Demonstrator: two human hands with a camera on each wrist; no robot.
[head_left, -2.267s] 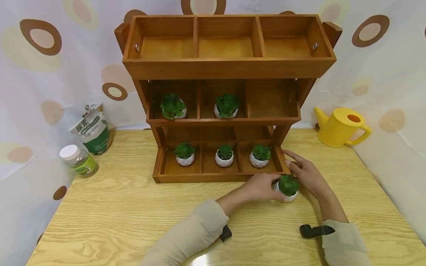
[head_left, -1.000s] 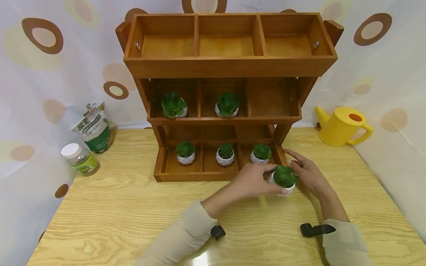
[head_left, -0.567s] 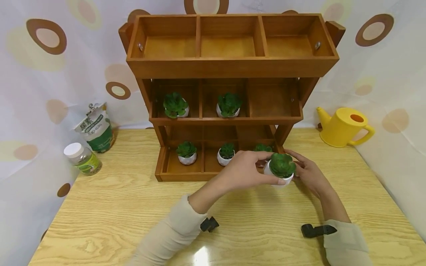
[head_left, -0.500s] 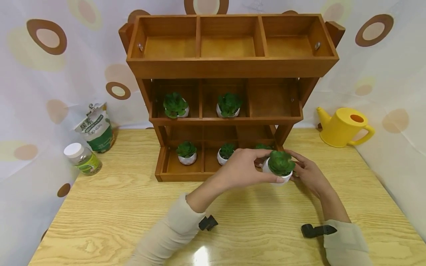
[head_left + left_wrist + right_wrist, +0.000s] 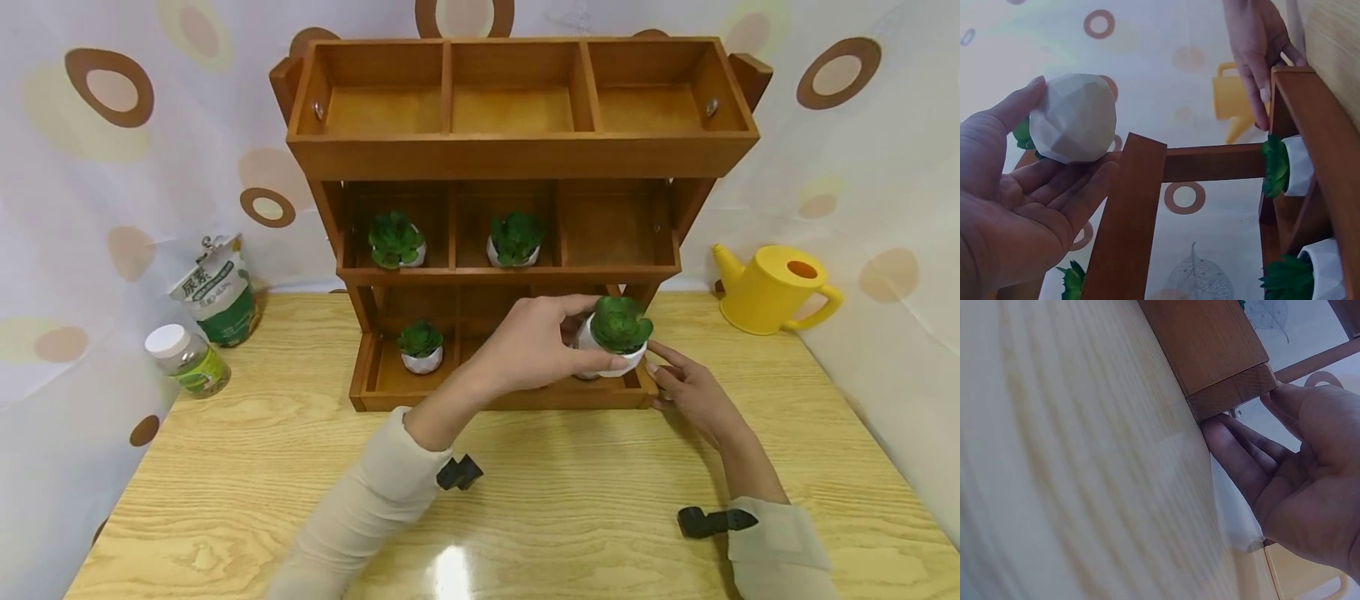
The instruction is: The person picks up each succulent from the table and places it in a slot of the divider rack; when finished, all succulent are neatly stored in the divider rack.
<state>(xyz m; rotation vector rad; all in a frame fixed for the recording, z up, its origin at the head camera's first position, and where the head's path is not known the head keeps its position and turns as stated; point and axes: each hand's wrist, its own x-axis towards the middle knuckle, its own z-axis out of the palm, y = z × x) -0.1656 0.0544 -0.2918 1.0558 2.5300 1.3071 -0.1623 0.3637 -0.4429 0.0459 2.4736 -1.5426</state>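
My left hand (image 5: pixel 534 348) holds a small potted succulent (image 5: pixel 617 327), its white faceted pot (image 5: pixel 1074 119) gripped between thumb and fingers. The plant is in the air before the right part of a three-tier wooden shelf (image 5: pixel 517 157), below the level of the middle tier. My right hand (image 5: pixel 693 393) touches the right end of the bottom tier with its fingertips, as the right wrist view shows at the board's corner (image 5: pixel 1235 394). Two succulents, left (image 5: pixel 396 240) and centre (image 5: pixel 515 240), sit in the middle tier. Another succulent (image 5: pixel 420 346) stands bottom left; my left hand hides most of that tier's others.
A yellow watering can (image 5: pixel 772 287) stands on the wooden table (image 5: pixel 585 508) right of the shelf. At left are a white-capped jar (image 5: pixel 187 360) and a clipped green-and-white pouch (image 5: pixel 219 292). The middle tier's right compartment (image 5: pixel 607 227) holds no plant.
My left hand has lifted the succulent off the table by the shelf's front right corner, moving it up and slightly left. My right hand stays at the shelf's end.
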